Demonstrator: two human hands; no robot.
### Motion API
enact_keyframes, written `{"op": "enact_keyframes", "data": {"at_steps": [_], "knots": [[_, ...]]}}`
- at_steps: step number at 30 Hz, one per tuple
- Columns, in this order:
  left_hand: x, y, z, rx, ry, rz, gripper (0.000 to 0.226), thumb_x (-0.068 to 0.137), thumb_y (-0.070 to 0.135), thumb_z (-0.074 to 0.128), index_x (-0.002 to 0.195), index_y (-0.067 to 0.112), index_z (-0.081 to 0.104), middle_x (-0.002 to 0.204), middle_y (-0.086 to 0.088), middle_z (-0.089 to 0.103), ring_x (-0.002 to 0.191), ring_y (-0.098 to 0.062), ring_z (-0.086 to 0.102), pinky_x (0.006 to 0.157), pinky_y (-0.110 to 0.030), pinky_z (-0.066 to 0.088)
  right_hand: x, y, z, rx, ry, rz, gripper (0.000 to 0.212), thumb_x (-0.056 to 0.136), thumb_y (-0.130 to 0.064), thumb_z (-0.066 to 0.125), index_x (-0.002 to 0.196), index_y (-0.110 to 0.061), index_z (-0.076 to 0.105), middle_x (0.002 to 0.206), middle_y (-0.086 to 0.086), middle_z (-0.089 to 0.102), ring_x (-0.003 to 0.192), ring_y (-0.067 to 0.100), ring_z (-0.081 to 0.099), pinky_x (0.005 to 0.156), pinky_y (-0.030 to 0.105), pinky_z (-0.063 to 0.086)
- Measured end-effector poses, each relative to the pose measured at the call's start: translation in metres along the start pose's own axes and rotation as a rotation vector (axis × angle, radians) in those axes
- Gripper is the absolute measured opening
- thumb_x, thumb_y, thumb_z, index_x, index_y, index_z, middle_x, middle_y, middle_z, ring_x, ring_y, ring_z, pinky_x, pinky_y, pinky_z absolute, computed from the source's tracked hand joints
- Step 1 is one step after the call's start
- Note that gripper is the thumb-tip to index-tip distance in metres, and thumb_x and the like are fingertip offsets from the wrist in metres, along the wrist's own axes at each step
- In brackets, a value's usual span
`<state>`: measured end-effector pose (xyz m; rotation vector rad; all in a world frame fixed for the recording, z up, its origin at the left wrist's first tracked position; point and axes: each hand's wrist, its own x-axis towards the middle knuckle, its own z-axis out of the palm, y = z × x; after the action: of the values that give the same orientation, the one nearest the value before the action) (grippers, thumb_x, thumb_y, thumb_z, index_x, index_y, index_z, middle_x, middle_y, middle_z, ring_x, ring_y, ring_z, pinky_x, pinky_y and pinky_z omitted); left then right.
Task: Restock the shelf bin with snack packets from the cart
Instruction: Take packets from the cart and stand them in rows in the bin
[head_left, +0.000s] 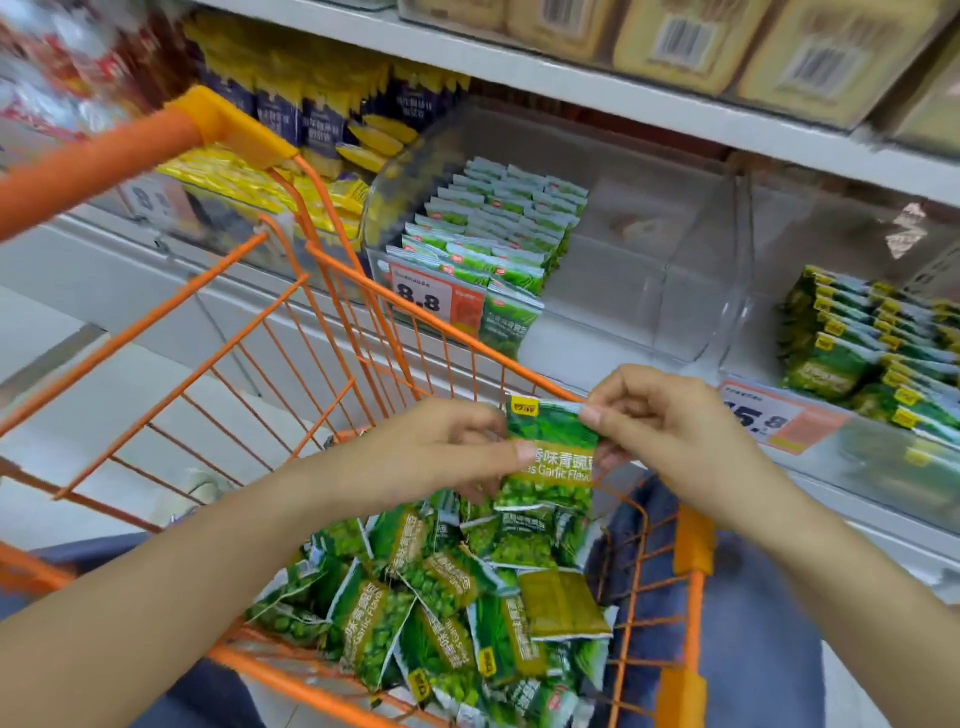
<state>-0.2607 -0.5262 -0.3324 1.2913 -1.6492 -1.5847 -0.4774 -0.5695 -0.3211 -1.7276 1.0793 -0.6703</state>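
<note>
You pinch one green packet (550, 457) upright between left hand (441, 452) and right hand (670, 426) — the clear bin (691, 291) lies straight ahead, above the cart (332, 270), nearer your right hand.

— Where are the hands?
— Both near the frame's middle, bare forearms rising from the lower corners.
— The left hand (441, 447)?
— Fingers curled, thumb lying across a packet's left edge.
— The right hand (670, 421)?
— Pinching the same packet's top right corner between thumb and forefinger.
</note>
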Motion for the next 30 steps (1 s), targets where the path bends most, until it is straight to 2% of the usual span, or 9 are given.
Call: {"op": "enact_keyframes", "data": {"at_steps": [3,6,8,11,16,19,22,27,30], "knots": [[0.002,0.002,0.005,-0.005,0.055,0.039,0.031,0.077,0.040,0.064,0.066,0.017,0.047,0.050,0.011,0.036,0.054,-0.007,0.049,0.067,-0.032,0.054,-0.005,0.005,0.005,0.072,0.044,-0.025,0.010,0.084,-0.012,0.065,0.075,-0.014,0.062,0.061,0.001,0.065,0.057,0.014,0.068,0.058,0.020,0.053],[0.010,0.009,0.009,-0.004,0.036,0.069,0.011,0.077,0.031,0.073,0.072,0.023,0.067,0.056,0.006,0.057,0.053,-0.005,0.052,0.055,-0.020,0.044,-0.012,0.004,0.007,0.040,0.070,-0.108,0.008,0.085,-0.012,0.067,0.078,-0.014,0.064,0.064,-0.001,0.066,0.056,0.009,0.066,0.059,0.016,0.050],[0.021,0.020,0.011,0.108,0.037,0.085,0.017,0.075,0.027,0.080,0.077,0.014,0.070,0.059,0.003,0.061,0.050,-0.003,0.053,0.050,-0.018,0.039,-0.013,0.004,0.004,-0.066,0.138,-0.187,0.012,0.087,-0.016,0.068,0.077,-0.023,0.065,0.068,-0.005,0.066,0.058,0.003,0.063,0.059,0.014,0.047],[0.050,0.043,0.019,0.340,0.095,0.121,0.036,0.067,0.043,0.084,0.073,0.012,0.067,0.062,-0.007,0.064,0.052,-0.012,0.059,0.051,-0.027,0.043,-0.017,0.009,-0.017,-0.190,0.327,-0.264,0.006,0.084,-0.037,0.061,0.078,-0.036,0.062,0.079,-0.014,0.067,0.071,0.000,0.063,0.068,0.014,0.047],[0.117,0.083,0.064,0.501,0.286,0.250,0.045,0.068,0.048,0.081,0.060,0.013,0.054,0.047,0.002,0.043,0.047,-0.009,0.038,0.050,-0.028,0.026,-0.033,0.057,-0.106,-0.478,0.827,-0.199,0.030,0.092,-0.042,0.045,0.090,-0.021,0.067,0.087,-0.013,0.064,0.089,0.010,0.058,0.077,0.021,0.040],[0.159,0.104,0.104,0.567,0.303,0.346,0.030,0.077,0.040,0.075,0.061,0.023,0.056,0.049,0.010,0.050,0.054,-0.003,0.047,0.049,-0.020,0.028,-0.041,0.106,-0.160,-0.831,0.927,-0.071,0.039,0.094,-0.040,0.040,0.080,-0.015,0.067,0.076,0.002,0.065,0.077,0.026,0.057,0.074,0.034,0.040],[0.202,0.120,0.138,0.731,0.290,0.414,0.012,0.085,0.036,0.069,0.088,0.024,0.069,0.076,0.005,0.066,0.081,-0.015,0.060,0.061,-0.028,0.029,-0.045,0.141,-0.176,-1.071,1.087,0.030,0.047,0.093,-0.034,0.040,0.054,-0.012,0.055,0.047,0.012,0.051,0.047,0.033,0.051,0.050,0.033,0.037],[0.279,0.125,0.161,0.913,0.214,0.267,0.038,0.087,0.030,0.069,0.119,0.010,0.064,0.115,-0.013,0.066,0.108,-0.030,0.058,0.074,-0.028,0.036,-0.036,0.152,-0.173,-1.192,1.269,-0.028,0.044,0.090,-0.021,0.045,0.047,-0.011,0.051,0.040,0.011,0.045,0.037,0.030,0.041,0.048,0.029,0.031],[0.305,0.121,0.172,0.944,0.127,0.155,0.037,0.087,0.031,0.069,0.115,0.007,0.064,0.102,-0.008,0.061,0.097,-0.022,0.058,0.068,-0.024,0.034,-0.036,0.156,-0.173,-1.209,1.286,-0.031,0.042,0.090,-0.020,0.042,0.050,-0.012,0.052,0.042,0.008,0.045,0.040,0.029,0.040,0.053,0.030,0.027]]}}
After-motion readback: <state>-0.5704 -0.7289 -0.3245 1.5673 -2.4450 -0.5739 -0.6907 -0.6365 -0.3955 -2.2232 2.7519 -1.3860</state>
